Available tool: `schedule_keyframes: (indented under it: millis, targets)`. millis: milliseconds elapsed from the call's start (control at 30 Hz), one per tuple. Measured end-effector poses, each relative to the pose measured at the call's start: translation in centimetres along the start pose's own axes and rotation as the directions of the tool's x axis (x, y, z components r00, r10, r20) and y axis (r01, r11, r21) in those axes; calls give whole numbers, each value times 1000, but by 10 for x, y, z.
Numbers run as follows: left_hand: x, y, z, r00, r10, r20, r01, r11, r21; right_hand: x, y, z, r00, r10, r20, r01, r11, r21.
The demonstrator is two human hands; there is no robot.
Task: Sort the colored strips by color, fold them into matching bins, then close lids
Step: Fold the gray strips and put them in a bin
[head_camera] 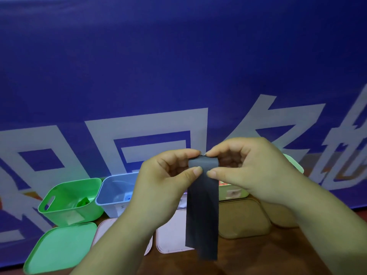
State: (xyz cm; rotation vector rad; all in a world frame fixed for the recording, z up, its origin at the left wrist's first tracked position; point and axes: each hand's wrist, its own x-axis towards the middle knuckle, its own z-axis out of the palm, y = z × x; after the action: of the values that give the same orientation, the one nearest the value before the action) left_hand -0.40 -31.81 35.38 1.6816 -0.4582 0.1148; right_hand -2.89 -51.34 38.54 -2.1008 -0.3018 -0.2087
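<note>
Head view: both hands are raised in front of a row of bins, with one strip between them.
Left hand (pixel 170 175): its thumb and forefinger pinch the strip's top left corner.
Right hand (pixel 248 171): it pinches the top right corner in the same way.
Dark strip (pixel 202 211): doubled over at the top, it hangs free above the lids, probably lifted so the ends line up for folding.
Green bin (pixel 71 197): it stands open with a green piece (pixel 83 202) inside.
Blue bin (pixel 117 193): just beside the green one, also open.
Pale green bin (pixel 234 191): mostly hidden behind the right hand.
Lids: the green lid (pixel 61 247), pink lid (pixel 172 233) and tan lid (pixel 242 217) lie flat on the wooden table (pixel 258 255), leaving the bins open for filling.
In the way: the hands and strip cover the middle of the row, so I cannot tell which bin takes the dark colour.
Backdrop: a blue banner (pixel 178 66).
</note>
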Motion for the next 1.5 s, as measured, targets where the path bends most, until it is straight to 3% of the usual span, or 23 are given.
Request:
schedule_keyframes:
  millis: [233, 467, 1000, 1200, 1500]
  targets:
    - [16, 7, 10, 992, 99, 73, -100, 995, 17, 17, -4, -30, 998, -51, 33, 53, 997, -63]
    - [32, 4, 9, 986, 147, 76, -157, 976, 150, 27, -1, -37, 997, -65, 47, 66, 998, -9]
    - [32, 2, -1, 942, 304, 141, -325, 933, 153, 23, 6, -19, 997, -70, 23, 68, 995, 80]
    - [31, -1, -3, 945, 305, 117, -315, 945, 85, 17, 5, -8, 992, -85, -92, 95, 990, 107]
    - [26, 2, -4, 978, 188, 89, -190, 981, 23, 13, 0, 3, 985, -117, -125, 147, 953, 264]
